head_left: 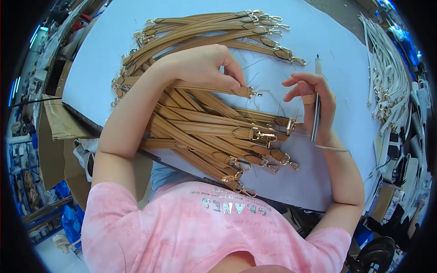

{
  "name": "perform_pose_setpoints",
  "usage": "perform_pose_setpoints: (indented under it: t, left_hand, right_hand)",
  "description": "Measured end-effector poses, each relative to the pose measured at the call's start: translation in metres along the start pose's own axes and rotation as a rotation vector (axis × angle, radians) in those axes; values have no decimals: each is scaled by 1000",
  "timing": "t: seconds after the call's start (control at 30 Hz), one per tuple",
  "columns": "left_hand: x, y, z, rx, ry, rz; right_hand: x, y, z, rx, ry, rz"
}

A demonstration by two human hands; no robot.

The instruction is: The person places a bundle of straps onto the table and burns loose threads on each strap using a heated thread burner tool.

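Note:
My left hand pinches a tan leather strap near its end, where a small metal fitting sticks out past the fingertips. To the right, my right hand holds a slim grey pen-like tool upright, its thin dark tip pointing away from me. A bandage wraps one finger of that hand, and some fingertips are extended. Below both hands lies a crossed pile of tan straps with gold clasps. A second bunch of tan straps lies farther back.
The white tabletop carries scattered thread ends. White straps with metal clasps hang or lie at the right. An opened cardboard box stands beside the table's left edge. Shelves with assorted goods line the far left.

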State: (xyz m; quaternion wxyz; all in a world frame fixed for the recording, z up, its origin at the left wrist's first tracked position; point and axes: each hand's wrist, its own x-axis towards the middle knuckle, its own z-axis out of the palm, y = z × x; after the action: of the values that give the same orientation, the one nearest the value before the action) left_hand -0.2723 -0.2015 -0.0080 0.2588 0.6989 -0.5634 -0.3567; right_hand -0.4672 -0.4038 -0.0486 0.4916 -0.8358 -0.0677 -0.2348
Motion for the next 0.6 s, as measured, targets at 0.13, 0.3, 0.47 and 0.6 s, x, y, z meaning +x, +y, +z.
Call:
perform_pose_setpoints:
  t: [0.13,0.3,0.47,0.6]
  left_hand:
    - [-3,3,3,7,30,-25]
    - [5,12,9,129,149,0]
    - [9,5,36,398,409,196]
    - [8,6,50,311,360,323]
  right_hand:
    - [4,-1,3,37,26,47]
    - [13,-2,7,-45,-131,-331]
    - [10,1,-4,-334,-266,-158]
    - [11,-6,-2,124,54,149]
